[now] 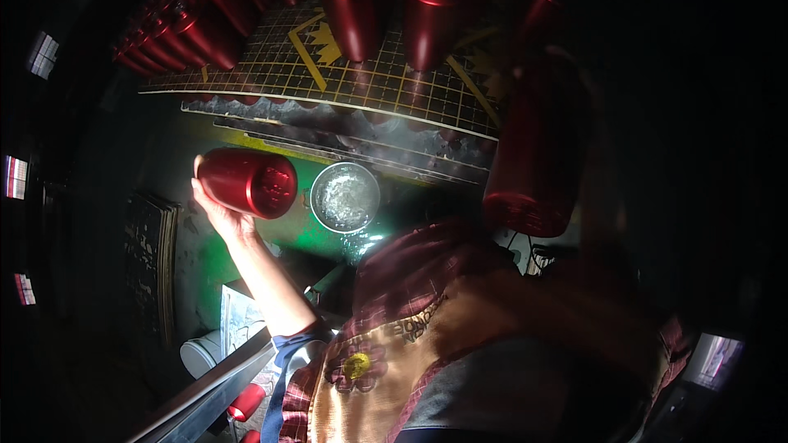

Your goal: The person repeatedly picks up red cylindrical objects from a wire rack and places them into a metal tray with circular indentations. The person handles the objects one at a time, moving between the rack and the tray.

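Observation:
My left hand grips a red metallic bottle from its far end and underside, its base turned towards the right. Just right of that base stands a round metal dish with a wet-looking, shiny inside. On the right, in deep shadow, a second red bottle hangs tilted, base down, close to the camera. My right hand shows only dimly at its upper end, its fingers around the bottle.
A board with a yellow grid holds many upright red bottles with threaded necks. Stacked sheets lie below its edge. A green surface spreads around the dish. A metal bar and a white bucket are at lower left.

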A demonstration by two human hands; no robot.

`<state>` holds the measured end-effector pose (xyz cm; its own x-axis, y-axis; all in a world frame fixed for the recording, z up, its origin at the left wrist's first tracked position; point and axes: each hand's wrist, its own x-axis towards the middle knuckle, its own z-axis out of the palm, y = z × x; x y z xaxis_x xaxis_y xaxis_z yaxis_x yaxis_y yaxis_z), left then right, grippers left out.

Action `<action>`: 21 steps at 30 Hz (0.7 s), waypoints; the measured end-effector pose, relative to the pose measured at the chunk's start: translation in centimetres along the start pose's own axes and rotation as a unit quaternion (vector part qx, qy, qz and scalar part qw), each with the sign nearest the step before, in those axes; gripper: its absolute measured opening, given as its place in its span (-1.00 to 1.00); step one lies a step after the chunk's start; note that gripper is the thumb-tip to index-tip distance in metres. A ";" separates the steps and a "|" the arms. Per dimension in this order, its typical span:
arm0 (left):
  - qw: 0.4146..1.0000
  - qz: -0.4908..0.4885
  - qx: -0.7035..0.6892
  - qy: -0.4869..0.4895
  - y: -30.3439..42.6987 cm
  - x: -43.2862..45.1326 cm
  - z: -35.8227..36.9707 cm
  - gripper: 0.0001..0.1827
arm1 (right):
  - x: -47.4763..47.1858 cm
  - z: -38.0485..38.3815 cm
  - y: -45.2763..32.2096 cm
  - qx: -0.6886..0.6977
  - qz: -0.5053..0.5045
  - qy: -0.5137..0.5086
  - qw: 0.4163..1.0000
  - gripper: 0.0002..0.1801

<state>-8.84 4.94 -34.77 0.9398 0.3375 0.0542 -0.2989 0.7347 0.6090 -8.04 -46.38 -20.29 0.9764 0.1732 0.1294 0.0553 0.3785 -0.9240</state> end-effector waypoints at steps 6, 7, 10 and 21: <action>0.773 0.269 0.558 -0.137 -0.1 7.0 14.3 -0.66 | -1.3 -4.2 -7.2 -0.547 -0.082 0.145 0.820 -0.57; 0.691 0.335 0.608 -0.201 -1.0 8.4 16.0 -0.65 | -0.3 -5.0 -6.2 -0.588 -0.104 0.125 0.792 -0.56; 0.675 0.336 0.606 -0.253 -4.5 11.8 19.5 -0.59 | 2.0 -7.1 -4.1 -0.629 -0.113 0.152 0.754 -0.55; 0.685 0.240 0.644 -0.242 -5.2 15.4 24.6 -0.67 | 3.9 -8.4 -7.5 -0.654 -0.231 0.076 0.717 -0.52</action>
<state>11.23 -8.19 -17.68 0.8227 -0.1052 0.5586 -0.4909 -0.6269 0.6050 -2.87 -56.17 -15.82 0.7965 0.1655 0.5815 0.4319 -0.8289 -0.3556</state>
